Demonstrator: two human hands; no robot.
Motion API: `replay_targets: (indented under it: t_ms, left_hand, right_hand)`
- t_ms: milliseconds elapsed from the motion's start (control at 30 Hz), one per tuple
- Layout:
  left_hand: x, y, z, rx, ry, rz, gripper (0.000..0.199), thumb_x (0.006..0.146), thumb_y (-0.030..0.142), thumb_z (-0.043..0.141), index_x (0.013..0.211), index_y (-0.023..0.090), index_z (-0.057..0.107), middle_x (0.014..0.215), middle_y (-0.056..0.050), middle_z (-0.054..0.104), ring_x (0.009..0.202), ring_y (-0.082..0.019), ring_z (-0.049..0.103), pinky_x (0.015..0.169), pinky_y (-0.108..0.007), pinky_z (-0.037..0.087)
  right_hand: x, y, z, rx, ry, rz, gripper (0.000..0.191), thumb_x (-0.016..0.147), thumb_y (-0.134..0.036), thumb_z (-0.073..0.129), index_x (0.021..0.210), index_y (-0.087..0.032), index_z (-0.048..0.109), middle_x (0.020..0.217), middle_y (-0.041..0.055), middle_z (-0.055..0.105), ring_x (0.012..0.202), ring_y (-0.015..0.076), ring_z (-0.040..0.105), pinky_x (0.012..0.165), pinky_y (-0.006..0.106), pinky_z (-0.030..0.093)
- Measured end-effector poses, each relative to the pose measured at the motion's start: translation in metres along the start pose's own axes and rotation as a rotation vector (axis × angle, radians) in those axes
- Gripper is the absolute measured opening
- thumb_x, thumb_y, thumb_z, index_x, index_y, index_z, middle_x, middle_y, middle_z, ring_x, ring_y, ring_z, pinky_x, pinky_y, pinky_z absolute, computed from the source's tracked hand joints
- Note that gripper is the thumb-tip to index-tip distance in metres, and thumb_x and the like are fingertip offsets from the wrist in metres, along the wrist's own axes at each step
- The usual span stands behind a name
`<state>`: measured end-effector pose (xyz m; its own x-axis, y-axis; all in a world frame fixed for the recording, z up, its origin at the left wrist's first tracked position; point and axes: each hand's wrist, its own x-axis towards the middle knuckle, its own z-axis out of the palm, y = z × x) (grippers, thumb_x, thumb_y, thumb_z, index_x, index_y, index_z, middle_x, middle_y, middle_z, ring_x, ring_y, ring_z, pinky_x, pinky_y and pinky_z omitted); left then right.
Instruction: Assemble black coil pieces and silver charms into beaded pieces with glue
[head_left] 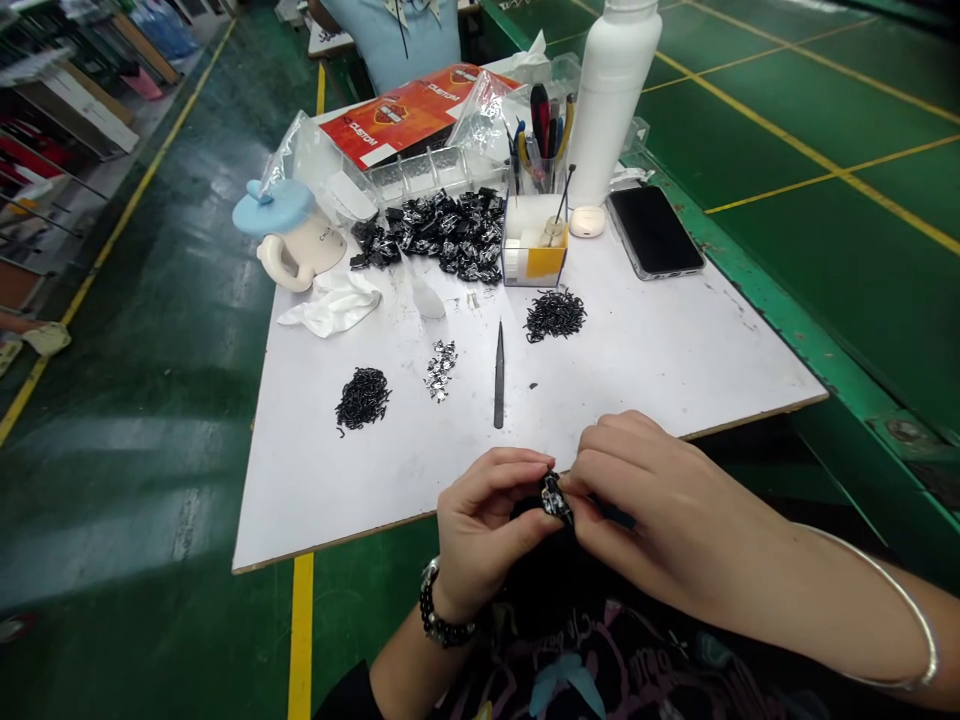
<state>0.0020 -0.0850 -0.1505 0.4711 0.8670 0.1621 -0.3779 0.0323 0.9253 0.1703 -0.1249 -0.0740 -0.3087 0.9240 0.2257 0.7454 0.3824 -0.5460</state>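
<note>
The left hand (484, 525) is curled into a loose ring, and its thumb and fingertips pinch a small black and silver part (555, 497). The right hand (660, 490) comes in from the other side with its fingers bent close together, and its thumb and fingertips pinch the right side of the same part. The fingers hide some of the part, so its full shape cannot be told. It is held up between the two hands, by the near edge of the white bench (675, 360). A dark bead bracelet (442, 620) goes around the left wrist, and a thin silver bangle (911, 610) goes around the right arm. Just past the hands, dark tweezers (499, 380) lie flat on the bench, with the thin tip facing away. To the left of them is a little bunch of shiny silver bits (440, 371), and farther left is a pile of tiny black pieces (363, 400). Another pile of black pieces (556, 315) sits to the right, in front of a clear box (546, 263). Behind, there is a big heap of black and silver parts (442, 235), near a cream mug (300, 255) with a blue lid (274, 207).
</note>
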Motion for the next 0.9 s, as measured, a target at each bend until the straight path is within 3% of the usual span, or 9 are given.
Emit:
replay_targets:
  t_ms: [233, 367, 567, 733, 900]
  left_hand:
    - [0.002, 0.001, 0.001, -0.035, 0.008, -0.006, 0.030, 0.074, 0.019, 0.076, 0.103, 0.024, 0.072, 0.102, -0.006, 0.069, 0.092, -0.018, 0.065, 0.079, -0.026, 0.056]
    - [0.004, 0.003, 0.002, -0.069, 0.036, -0.008, 0.029, 0.072, 0.022, 0.078, 0.100, 0.023, 0.073, 0.098, -0.006, 0.069, 0.090, -0.016, 0.065, 0.078, -0.024, 0.055]
    - [0.005, 0.003, 0.003, -0.101, 0.068, -0.040, 0.029, 0.071, 0.018, 0.078, 0.099, 0.023, 0.074, 0.098, -0.005, 0.068, 0.089, -0.016, 0.065, 0.079, -0.023, 0.055]
    - [0.003, 0.003, 0.002, -0.109, 0.079, -0.042, 0.029, 0.071, 0.016, 0.077, 0.099, 0.023, 0.073, 0.097, -0.004, 0.067, 0.087, -0.015, 0.066, 0.078, -0.023, 0.056]
    - [0.003, 0.002, 0.001, -0.095, 0.083, -0.029, 0.030, 0.071, 0.014, 0.077, 0.099, 0.022, 0.073, 0.096, -0.003, 0.066, 0.086, -0.013, 0.065, 0.078, -0.020, 0.055]
  right_hand:
    - [0.003, 0.000, -0.002, 0.136, -0.005, 0.096, 0.015, 0.085, -0.010, 0.050, 0.072, -0.017, 0.051, 0.070, -0.0005, 0.049, 0.068, 0.0133, 0.043, 0.064, 0.029, 0.035]
    - [0.006, 0.002, -0.005, 0.402, -0.010, 0.267, 0.012, 0.084, -0.012, 0.054, 0.074, -0.018, 0.056, 0.068, -0.0027, 0.052, 0.066, 0.0098, 0.046, 0.061, 0.024, 0.037]
    - [0.004, 0.013, 0.005, 0.856, -0.088, 0.531, 0.014, 0.086, -0.031, 0.060, 0.077, -0.020, 0.063, 0.066, -0.0033, 0.051, 0.062, 0.0084, 0.044, 0.054, 0.022, 0.034]
    - [0.002, 0.020, 0.019, 1.176, -0.091, 0.597, 0.019, 0.081, -0.037, 0.068, 0.081, -0.018, 0.066, 0.070, -0.0011, 0.057, 0.065, 0.0089, 0.047, 0.059, 0.022, 0.036]
    - [0.006, 0.020, 0.027, 1.416, -0.056, 0.651, 0.014, 0.075, -0.031, 0.074, 0.077, -0.018, 0.069, 0.074, -0.0007, 0.065, 0.071, 0.0083, 0.057, 0.068, 0.020, 0.044]
